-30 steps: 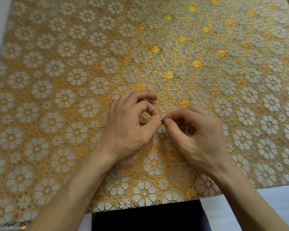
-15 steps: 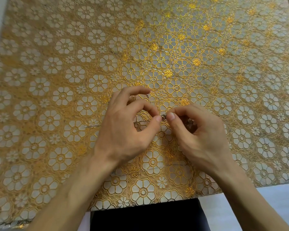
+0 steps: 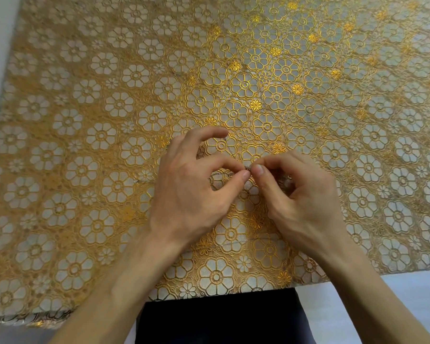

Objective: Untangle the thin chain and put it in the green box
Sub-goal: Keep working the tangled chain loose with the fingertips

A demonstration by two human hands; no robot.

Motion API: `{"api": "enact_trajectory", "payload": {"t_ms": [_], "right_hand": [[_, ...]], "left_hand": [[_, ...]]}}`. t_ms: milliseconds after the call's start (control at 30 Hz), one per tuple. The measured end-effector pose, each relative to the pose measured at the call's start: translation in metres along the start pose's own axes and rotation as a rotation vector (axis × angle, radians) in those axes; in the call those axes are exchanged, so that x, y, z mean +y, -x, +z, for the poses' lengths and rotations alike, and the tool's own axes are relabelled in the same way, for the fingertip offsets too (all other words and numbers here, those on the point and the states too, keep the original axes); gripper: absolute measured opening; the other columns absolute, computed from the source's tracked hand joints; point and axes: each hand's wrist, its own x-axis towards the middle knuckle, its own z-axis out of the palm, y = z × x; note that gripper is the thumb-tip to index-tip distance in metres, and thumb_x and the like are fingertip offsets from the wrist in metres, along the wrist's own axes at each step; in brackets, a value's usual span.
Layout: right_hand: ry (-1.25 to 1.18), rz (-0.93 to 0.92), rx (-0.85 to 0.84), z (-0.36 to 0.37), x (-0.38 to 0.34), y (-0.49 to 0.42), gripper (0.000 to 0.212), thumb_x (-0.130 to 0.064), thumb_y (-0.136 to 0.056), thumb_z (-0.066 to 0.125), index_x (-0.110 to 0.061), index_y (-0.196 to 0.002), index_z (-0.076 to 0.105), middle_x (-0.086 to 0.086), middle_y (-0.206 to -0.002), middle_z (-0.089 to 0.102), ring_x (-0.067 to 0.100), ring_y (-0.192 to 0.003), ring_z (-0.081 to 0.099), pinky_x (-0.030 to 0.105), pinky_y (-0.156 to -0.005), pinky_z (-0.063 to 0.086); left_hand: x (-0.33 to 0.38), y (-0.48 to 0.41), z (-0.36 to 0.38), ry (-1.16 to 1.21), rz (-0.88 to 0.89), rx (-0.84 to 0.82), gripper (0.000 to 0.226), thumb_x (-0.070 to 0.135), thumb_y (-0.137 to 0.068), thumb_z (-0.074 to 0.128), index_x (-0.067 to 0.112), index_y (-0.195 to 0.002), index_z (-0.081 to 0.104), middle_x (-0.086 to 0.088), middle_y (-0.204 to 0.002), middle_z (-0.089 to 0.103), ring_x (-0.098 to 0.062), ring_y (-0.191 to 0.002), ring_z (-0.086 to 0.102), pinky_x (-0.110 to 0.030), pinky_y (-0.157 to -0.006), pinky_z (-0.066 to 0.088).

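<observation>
Though thin, chain point(image 3: 248, 168) between both hands point(image 3: 191, 192) point(image 3: 305, 194)

Cloth point(image 3: 85, 120): one
Hands: two, left hand point(image 3: 191, 192) and right hand point(image 3: 305, 194), over the cloth
Chain point(image 3: 248, 168): one, above the cloth

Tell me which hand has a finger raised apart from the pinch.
The left hand: one finger arches up beyond its pinch on the chain, while the right hand has its fingers curled in.

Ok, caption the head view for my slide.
Left hand and right hand pinch the thin chain over a gold floral tablecloth.
</observation>
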Motion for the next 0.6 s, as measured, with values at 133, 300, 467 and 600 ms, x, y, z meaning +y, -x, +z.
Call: {"api": "enact_trajectory", "payload": {"t_ms": [133, 300, 467, 600], "right_hand": [[0.003, -0.003, -0.018, 0.0, 0.0, 0.001, 0.012, -0.03, -0.094, 0.065, -0.022, -0.097, 0.073, -0.016, -0.087, 0.061, 0.007, -0.082, 0.057, 0.018, -0.074, 0.039], [0.018, 0.005, -0.026, -0.001, -0.002, 0.001, 0.011, -0.03, -0.095, 0.063, -0.023, -0.095, 0.071, -0.018, -0.087, 0.059, 0.003, -0.08, 0.053, 0.01, -0.074, 0.035], [-0.05, 0.073, -0.047, -0.003, -0.005, 0.002, 0.013, -0.031, -0.096, 0.058, -0.022, -0.094, 0.067, -0.019, -0.082, 0.059, -0.003, -0.077, 0.053, 0.01, -0.071, 0.034], [-0.19, 0.196, -0.092, -0.008, -0.01, 0.0, 0.014, -0.035, -0.094, 0.058, -0.024, -0.09, 0.067, -0.021, -0.069, 0.056, 0.002, -0.061, 0.051, 0.011, -0.059, 0.033]], "left_hand": [[0.001, 0.0, -0.002, -0.006, 0.006, -0.016, 0.02, 0.047, -0.084, 0.067, 0.032, -0.093, 0.078, 0.008, -0.131, 0.059, -0.017, -0.117, 0.052, -0.039, -0.097, 0.043], [-0.001, 0.0, -0.003, -0.015, 0.015, -0.012, 0.014, 0.042, -0.083, 0.069, 0.031, -0.087, 0.076, 0.01, -0.13, 0.059, -0.016, -0.113, 0.053, -0.041, -0.097, 0.043], [-0.002, 0.0, -0.005, 0.027, -0.052, 0.017, 0.011, 0.042, -0.08, 0.067, 0.032, -0.084, 0.072, 0.013, -0.126, 0.059, -0.009, -0.116, 0.051, -0.026, -0.1, 0.039], [-0.003, 0.001, -0.007, 0.028, -0.066, 0.002, 0.017, 0.045, -0.08, 0.062, 0.031, -0.084, 0.07, 0.014, -0.127, 0.058, -0.007, -0.117, 0.049, -0.022, -0.101, 0.035]]}}
